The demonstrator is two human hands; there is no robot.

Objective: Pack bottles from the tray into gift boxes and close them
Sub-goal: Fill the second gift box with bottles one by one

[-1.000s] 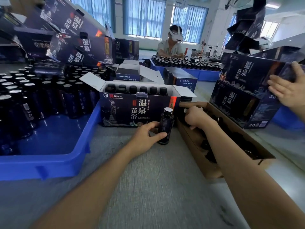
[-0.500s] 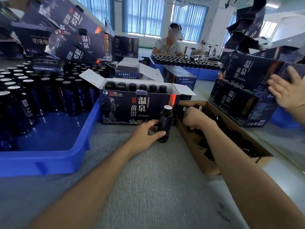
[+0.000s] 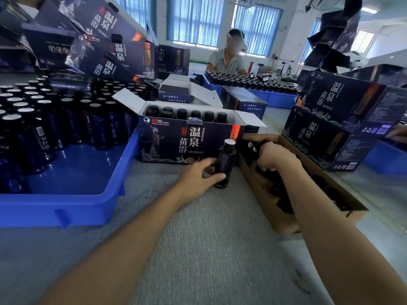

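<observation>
— What sort of place is this?
— A packing workshop. There's a blue tray point(image 3: 66, 208) crowded with identical dark bottles point(image 3: 39, 137), and stacks of the same printed gift boxes point(image 3: 114, 53) all round.
— Just one station?
— No. A second worker point(image 3: 226, 61) sits further off behind another tray point(image 3: 275, 100) of bottles, under tall windows point(image 3: 193, 20) with blue blinds.

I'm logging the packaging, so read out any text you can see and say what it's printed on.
"温泉苗浴": front of the open gift box, also on the stacked boxes.
"PICC": same box, upper left.
Label on the bottle and the small print: too blurred to read.
</observation>
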